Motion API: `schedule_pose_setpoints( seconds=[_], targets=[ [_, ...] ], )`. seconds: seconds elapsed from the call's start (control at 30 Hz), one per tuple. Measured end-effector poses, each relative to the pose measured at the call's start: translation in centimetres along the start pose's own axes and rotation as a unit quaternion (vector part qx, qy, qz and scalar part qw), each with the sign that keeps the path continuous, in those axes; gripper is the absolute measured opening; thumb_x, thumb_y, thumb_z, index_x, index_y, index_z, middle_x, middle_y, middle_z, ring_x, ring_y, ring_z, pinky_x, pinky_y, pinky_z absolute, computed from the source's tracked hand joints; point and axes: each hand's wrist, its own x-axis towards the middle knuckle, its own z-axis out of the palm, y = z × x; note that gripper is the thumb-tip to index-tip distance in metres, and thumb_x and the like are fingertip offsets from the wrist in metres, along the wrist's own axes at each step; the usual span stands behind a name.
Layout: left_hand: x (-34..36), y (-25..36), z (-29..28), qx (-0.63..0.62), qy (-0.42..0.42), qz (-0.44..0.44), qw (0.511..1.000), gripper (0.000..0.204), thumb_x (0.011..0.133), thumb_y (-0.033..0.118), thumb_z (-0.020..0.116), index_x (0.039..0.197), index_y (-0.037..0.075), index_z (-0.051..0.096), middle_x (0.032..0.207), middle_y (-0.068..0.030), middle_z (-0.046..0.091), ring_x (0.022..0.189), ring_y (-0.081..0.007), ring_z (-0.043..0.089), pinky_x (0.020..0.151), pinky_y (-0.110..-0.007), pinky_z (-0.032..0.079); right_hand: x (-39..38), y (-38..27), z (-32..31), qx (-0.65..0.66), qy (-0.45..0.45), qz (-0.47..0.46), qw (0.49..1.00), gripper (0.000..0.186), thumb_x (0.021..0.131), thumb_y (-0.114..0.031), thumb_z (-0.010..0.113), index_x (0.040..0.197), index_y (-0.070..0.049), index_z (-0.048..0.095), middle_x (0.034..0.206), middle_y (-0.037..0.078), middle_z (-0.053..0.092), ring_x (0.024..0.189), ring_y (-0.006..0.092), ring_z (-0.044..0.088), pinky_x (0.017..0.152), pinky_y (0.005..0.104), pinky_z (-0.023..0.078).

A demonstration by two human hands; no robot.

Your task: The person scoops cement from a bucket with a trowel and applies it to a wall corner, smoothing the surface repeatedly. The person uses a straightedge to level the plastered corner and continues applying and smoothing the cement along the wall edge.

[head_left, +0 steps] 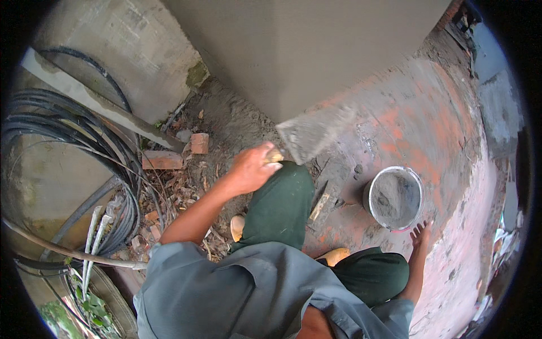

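Your left hand [252, 168] grips the plastering trowel [310, 135] near the lower corner of the grey wall [322, 56]; a loose swing could gouge it. Toward the right edge of the floor [446, 133], the bucket [417, 195] could tip if your right hand [420, 234], fingers spread just beside it, knocks the rim.

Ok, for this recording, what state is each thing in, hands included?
Left hand: closed around the trowel's handle.
Trowel: held off the ground, blade blurred.
Right hand: open, fingers spread beside the bucket; contact unclear.
Bucket: upright, lidless, partly filled.
Grey mix: heaped unevenly inside; wetness unclear.
Black cable: loosely coiled.
Long brick: lying loose among rubble.
Wall: mostly smooth, grey.
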Motion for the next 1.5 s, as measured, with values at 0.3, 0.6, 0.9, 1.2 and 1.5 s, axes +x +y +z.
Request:
schedule_pose_setpoints(
  seconds=[0.3,0.6,0.9,1.2,1.5],
  targets=[
    [-2.2,-14.8,-2.1,0.002,0.201,-0.167,0.965,0.039,0.080,0.018,0.067,0.111,-0.003,0.057,0.091,-0.0219,0.065,0.084,-0.0340,0.065,0.076,-0.040,0.050,-2.9,0.0,-5.3,-0.018,0.087,0.028,0.996,0.080,0.089,-0.069,0.039,0.149,-0.018,0.028,0.146,0.016,0.040,0.127,0.0373,0.042,0.099,0.0543,0.036],
    [4.4,-27.5,-1.4,-0.080,0.226,-0.271,0.932,0.035,0.076,0.014,0.061,0.102,-0.008,0.055,0.087,-0.0308,0.062,0.084,-0.0462,0.063,0.072,-0.050,0.048,-10.5,-0.3,-6.6,-0.069,0.192,0.017,0.979,0.085,0.088,-0.071,0.042,0.148,-0.012,0.031,0.136,0.021,0.048,0.112,0.0353,0.053,0.083,0.0485,0.049],
    [16.5,-40.0,3.5,-0.085,0.260,-0.318,0.908,0.046,0.082,0.010,0.062,0.122,-0.009,0.050,0.091,-0.0261,0.064,0.085,-0.0411,0.064,0.067,-0.049,0.050,-15.1,1.9,-14.5,-0.120,0.255,0.001,0.960,0.088,0.091,-0.068,0.040,0.146,0.000,0.032,0.135,0.025,0.048,0.099,0.0347,0.061,0.082,0.0433,0.053],
    [25.8,-37.3,2.5,-0.136,0.281,-0.378,0.872,0.015,0.084,0.007,0.063,0.088,-0.007,0.060,0.087,-0.0213,0.065,0.079,-0.0334,0.066,0.067,-0.047,0.053,-22.6,2.9,-13.9,-0.197,0.277,0.032,0.940,0.088,0.090,-0.064,0.048,0.147,0.000,0.030,0.138,0.025,0.046,0.097,0.0337,0.062,0.082,0.0431,0.052],
    [29.0,-39.8,2.9,-0.132,0.316,-0.280,0.897,0.015,0.082,0.002,0.061,0.093,-0.006,0.056,0.089,-0.0223,0.064,0.081,-0.0364,0.065,0.071,-0.047,0.051,-26.4,3.2,-11.1,-0.188,0.235,0.052,0.952,0.089,0.089,-0.064,0.050,0.146,0.001,0.031,0.135,0.027,0.047,0.098,0.0348,0.061,0.082,0.0440,0.052]
  ],
)
